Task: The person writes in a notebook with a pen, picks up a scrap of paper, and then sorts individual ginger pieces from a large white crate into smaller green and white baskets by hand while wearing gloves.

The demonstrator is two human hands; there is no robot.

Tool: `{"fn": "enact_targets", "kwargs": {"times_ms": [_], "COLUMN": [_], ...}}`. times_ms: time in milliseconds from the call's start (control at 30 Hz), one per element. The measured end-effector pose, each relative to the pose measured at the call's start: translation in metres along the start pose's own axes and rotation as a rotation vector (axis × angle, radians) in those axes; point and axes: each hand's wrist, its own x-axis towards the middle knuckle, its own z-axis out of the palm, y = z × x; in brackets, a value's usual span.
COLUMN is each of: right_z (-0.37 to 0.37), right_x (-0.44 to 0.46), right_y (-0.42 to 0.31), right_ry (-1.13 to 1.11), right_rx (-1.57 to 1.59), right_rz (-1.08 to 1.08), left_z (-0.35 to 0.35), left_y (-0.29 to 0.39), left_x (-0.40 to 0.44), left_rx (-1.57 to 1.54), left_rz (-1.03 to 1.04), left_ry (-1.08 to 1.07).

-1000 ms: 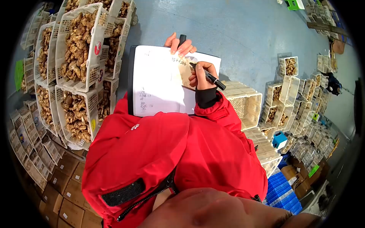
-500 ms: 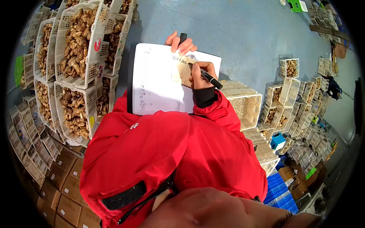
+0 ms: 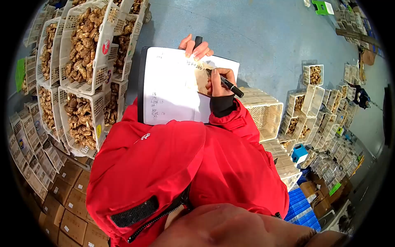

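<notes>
An open notebook with a dark cover lies in front of my red jacket, its white pages bearing handwritten notes and figures. My left hand is closed over the notebook's far edge, fingertips on the page. Between its fingers sticks up a short black piece that looks like a pen cap. My right hand grips a black marker pen, tip down at the end of a line of figures near the top of the right page. A shadow from the hands falls across that page.
Stacked white crates full of ginger-like roots rise at the left. Cardboard boxes sit at lower left. An open white crate stands close by my right arm, with more crates beyond. Another person is at far right.
My right hand and the marker pen have shifted slightly right along the written line. My left hand and the notebook stay in place.
</notes>
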Motion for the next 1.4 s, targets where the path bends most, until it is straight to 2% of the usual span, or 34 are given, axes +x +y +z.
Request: {"fn": "enact_targets", "kwargs": {"times_ms": [600,867,1100,1400], "right_z": [-0.003,-0.006,-0.004,-0.003], "right_x": [0.0,0.0,0.003,0.005], "right_y": [0.002,0.004,0.003,0.004], "right_ry": [-0.029,0.023,0.013,0.066], "right_rx": [-0.033,0.064,-0.033,0.052], "right_rz": [0.059,0.085,0.047,0.078], "left_z": [-0.008,-0.006,-0.008,-0.008], "left_y": [-0.001,0.0,-0.002,-0.001], "left_x": [0.0,-0.001,-0.002,-0.002], "left_rx": [-0.008,-0.013,-0.029,-0.012], "left_rz": [0.001,-0.002,0.028,0.027], "left_ry": [-0.014,0.012,-0.017,0.009]}}
